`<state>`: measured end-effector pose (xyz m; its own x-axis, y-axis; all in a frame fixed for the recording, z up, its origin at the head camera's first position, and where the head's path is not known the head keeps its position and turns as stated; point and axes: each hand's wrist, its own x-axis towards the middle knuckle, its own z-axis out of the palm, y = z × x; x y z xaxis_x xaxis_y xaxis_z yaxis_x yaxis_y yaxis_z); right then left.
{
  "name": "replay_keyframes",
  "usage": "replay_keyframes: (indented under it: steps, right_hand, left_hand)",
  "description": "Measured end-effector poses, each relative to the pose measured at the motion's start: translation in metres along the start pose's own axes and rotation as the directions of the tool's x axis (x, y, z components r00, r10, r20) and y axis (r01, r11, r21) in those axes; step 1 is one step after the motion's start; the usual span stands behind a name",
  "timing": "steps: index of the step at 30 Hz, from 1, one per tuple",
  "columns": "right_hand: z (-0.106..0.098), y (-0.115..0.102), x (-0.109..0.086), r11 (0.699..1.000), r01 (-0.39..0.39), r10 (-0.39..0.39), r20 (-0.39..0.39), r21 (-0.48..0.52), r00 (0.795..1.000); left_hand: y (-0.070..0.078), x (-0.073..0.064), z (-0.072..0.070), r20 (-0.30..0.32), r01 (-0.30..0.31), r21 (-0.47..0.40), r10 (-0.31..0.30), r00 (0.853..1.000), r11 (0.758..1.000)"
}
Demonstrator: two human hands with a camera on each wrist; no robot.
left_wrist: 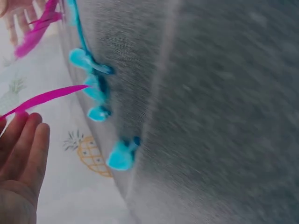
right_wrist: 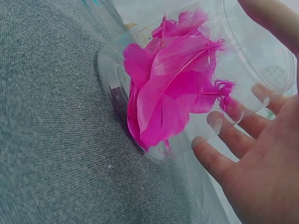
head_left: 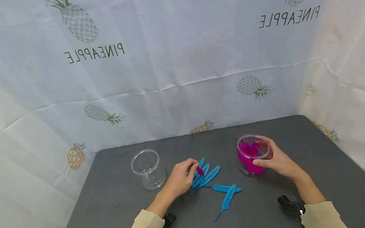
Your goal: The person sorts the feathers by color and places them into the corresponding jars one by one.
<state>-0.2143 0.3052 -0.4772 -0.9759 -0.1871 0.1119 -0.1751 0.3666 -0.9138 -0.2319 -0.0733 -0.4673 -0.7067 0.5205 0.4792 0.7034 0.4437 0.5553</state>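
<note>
My left hand [head_left: 181, 177] pinches a magenta feather [head_left: 200, 171] above several blue feathers [head_left: 211, 176] that lie on the table. In the left wrist view the same magenta feather [left_wrist: 49, 97] sticks out from the fingertips. My right hand [head_left: 280, 160] holds a see-through jar [head_left: 268, 145] from its right side, thumb at the front and fingers behind. Inside it sits a loose heap of magenta feathers [right_wrist: 170, 88]. The jar's base appears to rest on the cloth, slightly tilted in the right wrist view.
A second see-through jar [head_left: 152, 174] stands at the left of the dark grey table [head_left: 105, 218]. Two blue feathers [head_left: 229, 197] cross nearer the front. White pineapple-print cloth [head_left: 178, 63] hangs behind and at both sides.
</note>
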Motion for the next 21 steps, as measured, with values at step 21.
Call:
replay_keyframes:
  steps: [21]
  right_hand:
    - [0.000,0.002,0.001,1.000,0.011,-0.011,0.003,0.004,1.000]
  left_hand:
    - [0.017,0.016,-0.001,-0.154,0.019,-0.041,-0.025,0.988,0.999]
